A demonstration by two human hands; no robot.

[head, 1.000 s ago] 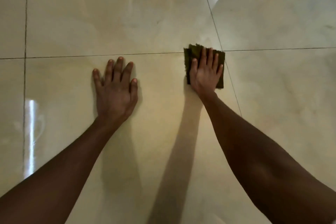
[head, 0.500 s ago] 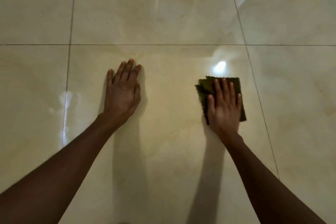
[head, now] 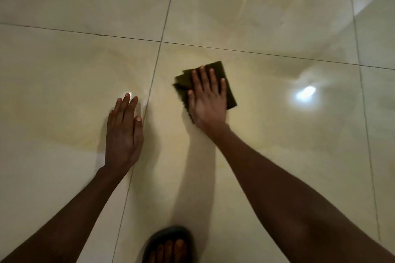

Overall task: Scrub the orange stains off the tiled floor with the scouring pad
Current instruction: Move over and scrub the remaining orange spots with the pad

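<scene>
A dark green scouring pad (head: pixel 229 92) lies flat on the glossy cream tiled floor (head: pixel 277 145). My right hand (head: pixel 208 100) presses down on it with the fingers spread, covering most of it; only its right edge and left corner show. My left hand (head: pixel 124 132) rests flat on the floor to the left, palm down, holding nothing, just left of a grout line (head: pixel 149 92). A faint yellowish tint (head: pixel 81 134) spreads over the tiles around both hands; I see no sharp orange stain.
My foot in a dark sandal (head: pixel 168 245) shows at the bottom edge between my arms. A bright lamp reflection (head: pixel 305 93) glares on the tile to the right of the pad. Grout lines cross just beyond the pad.
My right hand has slid the pad to the left, closer to my left hand and the vertical grout line. The view has shifted, and my foot has come into sight.
</scene>
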